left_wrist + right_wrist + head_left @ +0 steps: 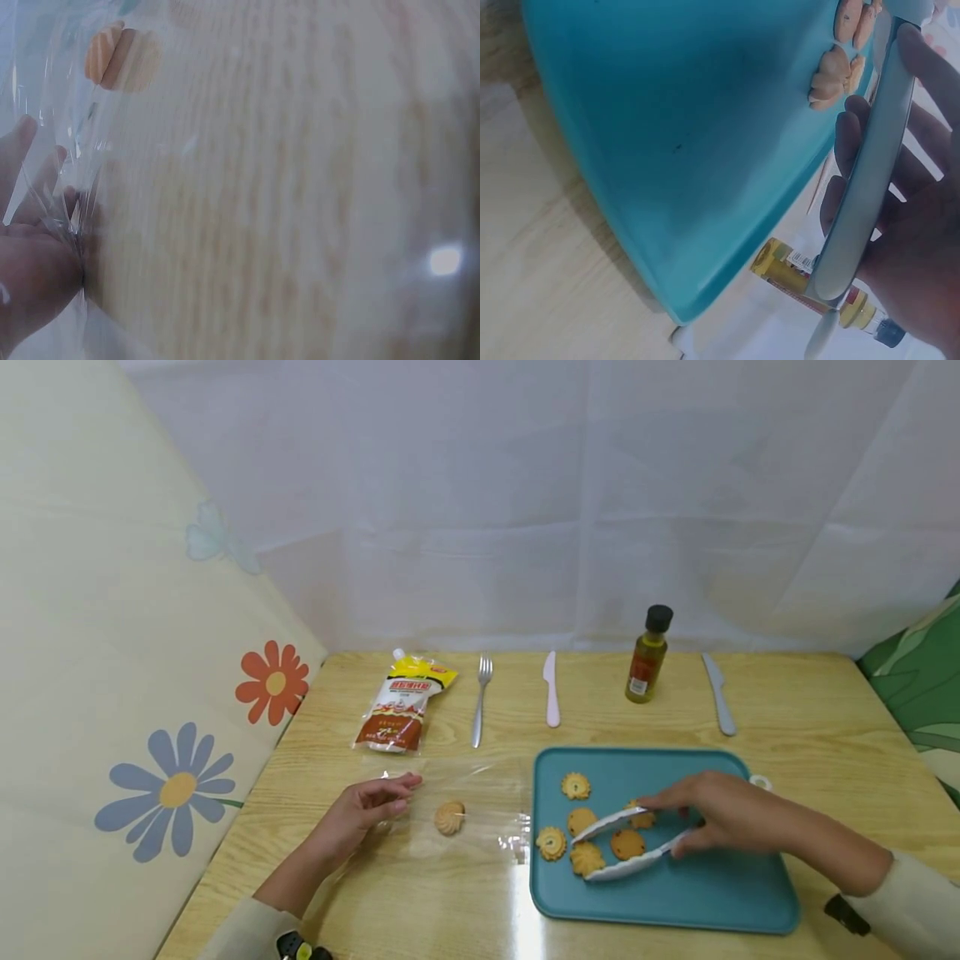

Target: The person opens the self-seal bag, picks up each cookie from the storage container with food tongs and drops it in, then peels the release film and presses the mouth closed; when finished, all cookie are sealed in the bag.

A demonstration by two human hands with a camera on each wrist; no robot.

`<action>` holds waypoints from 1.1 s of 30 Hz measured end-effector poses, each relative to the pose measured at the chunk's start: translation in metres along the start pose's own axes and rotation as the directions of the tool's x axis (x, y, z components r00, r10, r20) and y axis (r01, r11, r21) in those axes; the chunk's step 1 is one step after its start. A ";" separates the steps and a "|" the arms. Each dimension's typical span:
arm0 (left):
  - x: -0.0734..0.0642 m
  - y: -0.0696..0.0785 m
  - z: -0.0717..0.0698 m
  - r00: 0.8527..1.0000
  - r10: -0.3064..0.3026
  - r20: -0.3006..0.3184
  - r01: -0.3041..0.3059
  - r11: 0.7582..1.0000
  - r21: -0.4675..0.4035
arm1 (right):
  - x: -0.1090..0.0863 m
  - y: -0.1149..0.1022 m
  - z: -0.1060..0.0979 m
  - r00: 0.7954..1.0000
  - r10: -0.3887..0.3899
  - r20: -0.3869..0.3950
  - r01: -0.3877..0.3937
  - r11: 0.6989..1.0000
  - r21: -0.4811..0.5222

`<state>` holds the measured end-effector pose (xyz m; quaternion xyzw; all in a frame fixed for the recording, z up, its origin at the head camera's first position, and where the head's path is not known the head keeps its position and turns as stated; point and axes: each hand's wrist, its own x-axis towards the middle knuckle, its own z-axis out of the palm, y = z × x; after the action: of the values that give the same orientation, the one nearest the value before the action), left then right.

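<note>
My right hand (pixel 738 810) holds white tongs (pixel 637 864) over a teal tray (pixel 697 902), thumb on one arm and fingers on the other. The tong tips stand on either side of a ridged cookie (pixel 587 859); whether both touch it I cannot tell. Several more cookies, such as a flower-shaped one (pixel 551 843) and a round one (pixel 627 844), lie around it. My left hand (pixel 367 806) rests at the left end of a clear plastic bag (pixel 487 785), fingers loose and apart against the film. A swirled cookie (pixel 450 818) lies at the bag; film blurs the left wrist view.
Along the back of the wooden table stand or lie a condensed-milk-style pouch (pixel 405 706), a fork (pixel 482 697), a pink knife (pixel 551 689), an oil bottle (pixel 648 656) and a grey knife (pixel 718 693). A white cloth (pixel 465 527) hangs behind.
</note>
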<state>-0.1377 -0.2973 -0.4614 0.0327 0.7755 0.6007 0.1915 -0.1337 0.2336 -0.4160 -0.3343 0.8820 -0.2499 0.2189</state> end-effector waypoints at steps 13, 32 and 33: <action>0.000 0.000 0.000 1.000 -0.001 0.002 0.001 1.000 -0.008 | 0.011 -0.007 -0.007 0.997 -0.058 -0.058 0.057 0.998 -0.020; 0.001 -0.001 -0.001 1.000 0.012 0.012 -0.012 1.000 -0.012 | 0.054 -0.023 -0.006 0.982 -0.111 -0.151 0.101 0.992 -0.074; 0.001 -0.001 -0.001 1.000 0.013 0.012 -0.013 1.000 -0.013 | 0.057 -0.024 -0.005 0.981 -0.115 -0.157 0.102 0.991 -0.085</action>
<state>-0.1387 -0.2985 -0.4626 0.0400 0.7702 0.6067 0.1925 -0.1640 0.1792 -0.4105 -0.3688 0.8861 -0.2537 0.1200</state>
